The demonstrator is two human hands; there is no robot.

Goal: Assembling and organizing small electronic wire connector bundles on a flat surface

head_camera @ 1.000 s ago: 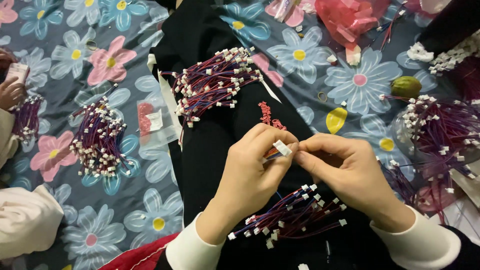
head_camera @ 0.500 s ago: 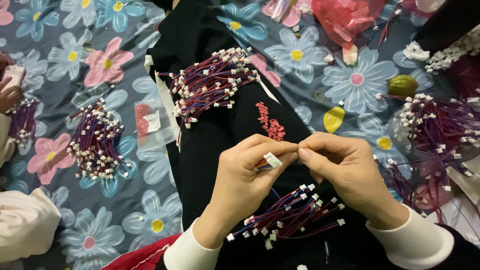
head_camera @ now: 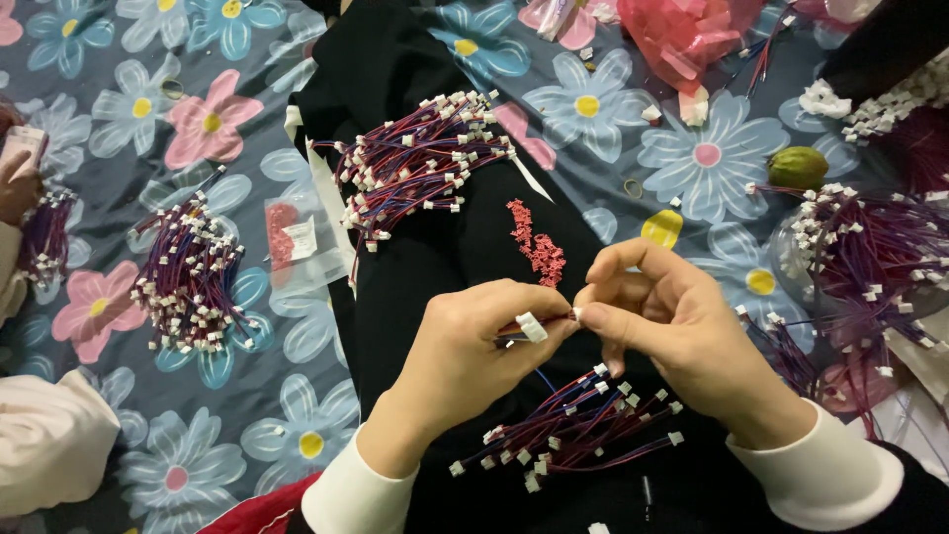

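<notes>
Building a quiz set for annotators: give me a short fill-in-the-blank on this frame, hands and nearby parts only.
1. The left hand pinches a small ____ plastic connector between thumb and fingers.
2. The right hand meets the left hand over a ____ cloth.
3. Just beyond the hands lies a little pile of ____ terminals.
4. The wire bundle below the hands has red and ____ wires.

Missing words: white; black; red; blue
</notes>
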